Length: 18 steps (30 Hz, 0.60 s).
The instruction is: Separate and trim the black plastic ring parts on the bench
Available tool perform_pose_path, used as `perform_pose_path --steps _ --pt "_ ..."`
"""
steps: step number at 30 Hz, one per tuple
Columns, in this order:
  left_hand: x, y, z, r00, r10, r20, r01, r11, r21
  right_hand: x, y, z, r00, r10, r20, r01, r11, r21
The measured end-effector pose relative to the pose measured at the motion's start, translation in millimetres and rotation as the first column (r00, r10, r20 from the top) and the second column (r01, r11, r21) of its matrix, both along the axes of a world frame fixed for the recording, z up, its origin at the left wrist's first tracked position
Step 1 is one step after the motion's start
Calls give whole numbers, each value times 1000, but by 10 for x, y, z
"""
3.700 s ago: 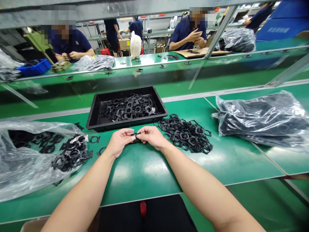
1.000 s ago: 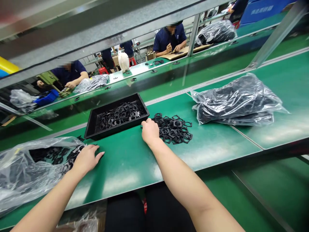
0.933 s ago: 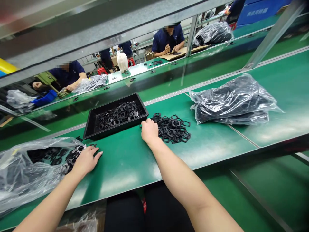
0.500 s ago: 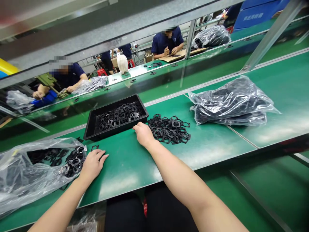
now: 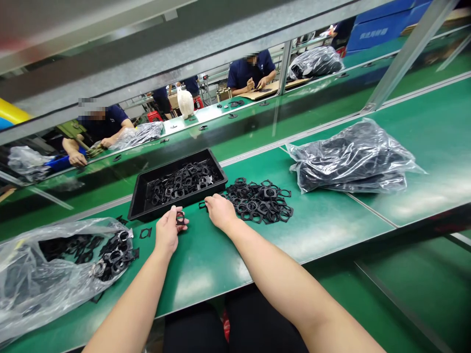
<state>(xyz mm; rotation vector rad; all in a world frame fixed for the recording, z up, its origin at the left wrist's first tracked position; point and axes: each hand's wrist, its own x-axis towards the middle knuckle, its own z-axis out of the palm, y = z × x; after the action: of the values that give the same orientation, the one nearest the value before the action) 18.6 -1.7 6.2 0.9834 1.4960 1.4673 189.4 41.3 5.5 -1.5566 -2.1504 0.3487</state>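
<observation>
My left hand [image 5: 170, 229] pinches a small black ring-shaped part [image 5: 180, 219] between thumb and fingers, a little in front of the black tray [image 5: 176, 200]. Closed on a second black ring-shaped part [image 5: 202, 205], my right hand [image 5: 221, 211] is beside the tray's right corner. Just right of that hand lies a loose pile of black ring-shaped parts [image 5: 259, 201] on the green bench [image 5: 206, 264]. More such parts [image 5: 182, 181] fill the tray. One single part [image 5: 145, 233] lies flat to the left of my left hand.
At the left, an open clear plastic bag [image 5: 33, 289] spills black parts. Filled, flattened plastic bags [image 5: 353, 157] lie at the right. Behind the bench runs a green belt [image 5: 253, 130] carrying scattered parts. A slanted metal post [image 5: 408, 63] stands at the right; two co-workers sit across.
My left hand has moved right from the open bag's mouth and now holds a part. A part now shows in my right hand's fingertips, which have barely moved.
</observation>
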Motion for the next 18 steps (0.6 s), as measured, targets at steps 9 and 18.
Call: perform_pose_path --steps 9,18 --pt "32 108 -96 891 -126 435 124 992 34 -64 -5 17 935 39 -353 -20 998 57" --pt "-14 132 -106 882 -192 431 167 981 95 -322 77 -211 641 -90 -762 -238 921 -309"
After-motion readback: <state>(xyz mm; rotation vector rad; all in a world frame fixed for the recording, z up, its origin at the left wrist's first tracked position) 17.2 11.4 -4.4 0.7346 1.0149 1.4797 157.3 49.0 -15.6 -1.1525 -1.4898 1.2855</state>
